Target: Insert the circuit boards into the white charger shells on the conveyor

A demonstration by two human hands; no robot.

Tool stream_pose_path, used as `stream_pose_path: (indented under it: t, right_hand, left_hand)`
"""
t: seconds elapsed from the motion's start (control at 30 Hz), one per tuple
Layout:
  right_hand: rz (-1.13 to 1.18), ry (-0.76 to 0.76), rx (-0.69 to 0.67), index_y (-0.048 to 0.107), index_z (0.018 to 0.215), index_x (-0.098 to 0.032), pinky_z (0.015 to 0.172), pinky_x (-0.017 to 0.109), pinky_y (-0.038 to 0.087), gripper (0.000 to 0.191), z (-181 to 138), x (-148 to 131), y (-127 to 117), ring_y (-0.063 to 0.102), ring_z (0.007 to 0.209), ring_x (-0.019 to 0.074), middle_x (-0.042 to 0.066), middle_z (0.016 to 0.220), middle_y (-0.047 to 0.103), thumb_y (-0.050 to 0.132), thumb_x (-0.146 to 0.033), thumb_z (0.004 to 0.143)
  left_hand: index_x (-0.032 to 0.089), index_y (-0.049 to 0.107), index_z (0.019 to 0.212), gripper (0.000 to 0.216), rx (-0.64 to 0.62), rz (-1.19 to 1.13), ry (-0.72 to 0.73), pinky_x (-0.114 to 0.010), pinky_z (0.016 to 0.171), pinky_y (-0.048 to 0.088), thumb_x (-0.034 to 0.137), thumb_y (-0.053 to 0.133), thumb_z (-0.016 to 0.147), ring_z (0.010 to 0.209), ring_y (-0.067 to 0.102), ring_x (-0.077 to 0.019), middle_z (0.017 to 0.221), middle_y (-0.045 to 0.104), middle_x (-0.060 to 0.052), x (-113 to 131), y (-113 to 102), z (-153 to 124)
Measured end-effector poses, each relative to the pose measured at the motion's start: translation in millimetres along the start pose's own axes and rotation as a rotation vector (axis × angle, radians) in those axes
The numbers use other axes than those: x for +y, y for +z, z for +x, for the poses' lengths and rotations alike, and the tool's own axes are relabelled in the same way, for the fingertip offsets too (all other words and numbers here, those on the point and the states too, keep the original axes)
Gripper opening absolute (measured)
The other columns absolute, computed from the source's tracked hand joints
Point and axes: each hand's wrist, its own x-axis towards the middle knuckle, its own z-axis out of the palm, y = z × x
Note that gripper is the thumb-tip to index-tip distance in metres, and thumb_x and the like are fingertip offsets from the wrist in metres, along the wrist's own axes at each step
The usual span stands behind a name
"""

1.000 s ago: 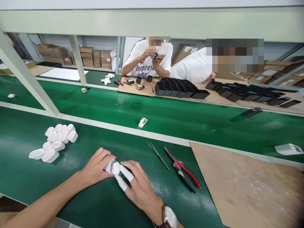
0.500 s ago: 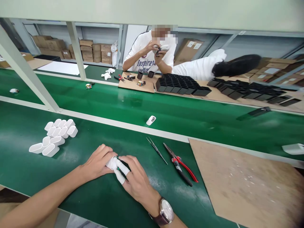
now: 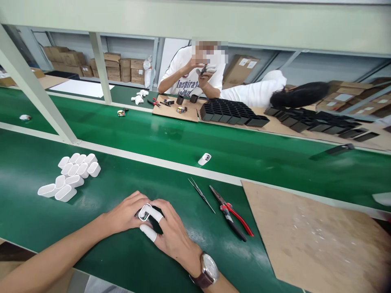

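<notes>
In the head view my left hand (image 3: 128,212) is closed around a small white plastic housing (image 3: 141,215), its open end turned up towards me. Part of a circuit board (image 3: 145,216) shows inside that opening. My right hand (image 3: 172,228) wears white finger cots on thumb and index finger. Its index fingertip presses at the housing's opening, while the thumb stands apart below. Right of my hands lie tweezers (image 3: 202,196) and red-and-black long-nose pliers (image 3: 229,213). Several empty white housings (image 3: 69,181) stand grouped on the left of the green bench.
A brown board (image 3: 317,240) covers the bench at right. Beyond a pale rail, the green belt (image 3: 165,140) carries a filled white housing (image 3: 204,159) and a small circuit board (image 3: 122,112). Across it, a person (image 3: 191,75) handles a small part beside rows of black cases (image 3: 232,112). A slanting post (image 3: 39,87) stands at left.
My right thumb has come away from the housing, and the index finger now presses at its opening. The board inside has come into sight. Items on the belt have shifted right.
</notes>
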Motion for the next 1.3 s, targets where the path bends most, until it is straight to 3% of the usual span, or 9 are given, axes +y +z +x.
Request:
stream_pose_path:
  t: [0.23, 0.33, 0.47, 0.57, 0.77, 0.93, 1.07, 1.13, 1.3]
  right_hand:
    - [-0.226, -0.158, -0.083, 0.064, 0.122, -0.019, 0.089, 0.048, 0.058, 0.023, 3.4, 2.5, 3.0, 0.06, 0.109, 0.03, 0.015, 0.123, 0.065, 0.059, -0.019, 0.1]
    - [-0.189, -0.116, -0.106, 0.062, 0.127, -0.019, 0.088, 0.049, 0.059, 0.026, 5.7, 3.4, 0.2, 0.062, 0.107, 0.0296, 0.015, 0.121, 0.066, 0.058, -0.025, 0.102]
    - [0.051, 0.041, -0.018, 0.051, 0.143, -0.022, 0.09, 0.045, 0.061, 0.038, -1.1, 9.6, -4.1, 0.063, 0.109, 0.0254, 0.014, 0.126, 0.063, 0.054, -0.025, 0.105]
    - [0.029, 0.049, 0.024, 0.052, 0.142, -0.023, 0.091, 0.045, 0.06, 0.038, -7.9, 15.1, -4.7, 0.064, 0.107, 0.0252, 0.013, 0.123, 0.065, 0.055, -0.02, 0.104]
    - [-0.157, 0.024, 0.12, 0.052, 0.142, -0.021, 0.086, 0.043, 0.06, 0.04, -5.6, 24.1, -6.8, 0.066, 0.103, 0.0251, 0.013, 0.118, 0.067, 0.056, -0.017, 0.103]
    - [-0.603, 0.267, 0.239, 0.051, 0.142, -0.009, 0.095, 0.059, 0.056, 0.041, -11.5, 65.2, -27.0, 0.061, 0.118, 0.0374, 0.025, 0.131, 0.062, 0.048, -0.014, 0.102]
    - [-0.649, 0.35, 0.216, 0.065, 0.119, -0.006, 0.08, 0.054, 0.058, 0.031, -23.7, 95.5, -40.4, 0.066, 0.094, 0.0359, 0.024, 0.101, 0.068, 0.043, -0.006, 0.097]
    - [-0.601, 0.307, 0.174, 0.068, 0.109, -0.012, 0.076, 0.046, 0.058, 0.028, -22.2, 92.0, -41.4, 0.066, 0.085, 0.0307, 0.016, 0.089, 0.067, 0.045, -0.005, 0.096]
    - [-0.262, 0.103, 0.057, 0.062, 0.123, -0.019, 0.071, 0.029, 0.057, 0.029, -5.4, 36.5, -36.2, 0.067, 0.085, 0.0176, 0.008, 0.104, 0.067, 0.05, -0.011, 0.099]
  left_hand:
    - [0.021, 0.064, 0.118, 0.025, -0.071, -0.089, 0.013, -0.037, 0.09, 0.053, 0.037, 0.068, 0.1, 0.1, 0.06, -0.0234, 0.11, 0.068, -0.008, 3.2, -5.1, 4.7]
    - [0.021, 0.065, 0.118, 0.021, -0.064, -0.073, 0.001, -0.039, 0.091, 0.054, 0.033, 0.065, 0.101, 0.1, 0.061, -0.0243, 0.107, 0.069, -0.008, 2.8, -3.6, 4.0]
    - [0.025, 0.054, 0.139, 0.051, -0.014, -0.087, -0.102, -0.041, 0.094, 0.056, 0.039, 0.075, 0.094, 0.109, 0.064, -0.0255, 0.124, 0.066, -0.01, 3.4, -5.0, -3.6]
    - [0.026, 0.053, 0.133, 0.066, 0.053, -0.125, -0.15, -0.041, 0.096, 0.058, 0.046, 0.087, 0.081, 0.108, 0.067, -0.0242, 0.129, 0.064, -0.009, 4.2, -9.4, -11.9]
    - [0.025, 0.061, 0.123, 0.032, 0.13, 0.011, 0.066, -0.036, 0.097, 0.058, 0.029, 0.076, 0.095, 0.112, 0.069, -0.0223, 0.124, 0.068, -0.008, 4.3, -11.7, -16.1]
    - [0.023, 0.065, 0.119, 0.025, 0.223, 0.074, 0.28, -0.031, 0.087, 0.058, 0.007, 0.062, 0.1, 0.105, 0.069, -0.019, 0.127, 0.067, -0.01, 7.1, -10.2, -13.5]
    - [0.022, 0.066, 0.109, 0.016, 0.142, 0.101, 0.235, -0.03, 0.08, 0.056, 0.01, 0.058, 0.103, 0.094, 0.067, -0.0171, 0.123, 0.068, -0.009, 9.3, -8.8, -11.0]
    - [0.022, 0.066, 0.11, 0.012, 0.137, 0.07, 0.22, -0.031, 0.083, 0.057, 0.014, 0.058, 0.104, 0.097, 0.068, -0.0181, 0.121, 0.069, -0.009, 8.1, -6.5, -10.2]
    - [0.026, 0.058, 0.13, 0.032, 0.114, -0.025, -0.066, -0.035, 0.09, 0.061, 0.027, 0.067, 0.099, 0.103, 0.072, -0.0209, 0.119, 0.071, -0.006, 2.3, -1.2, -14.4]
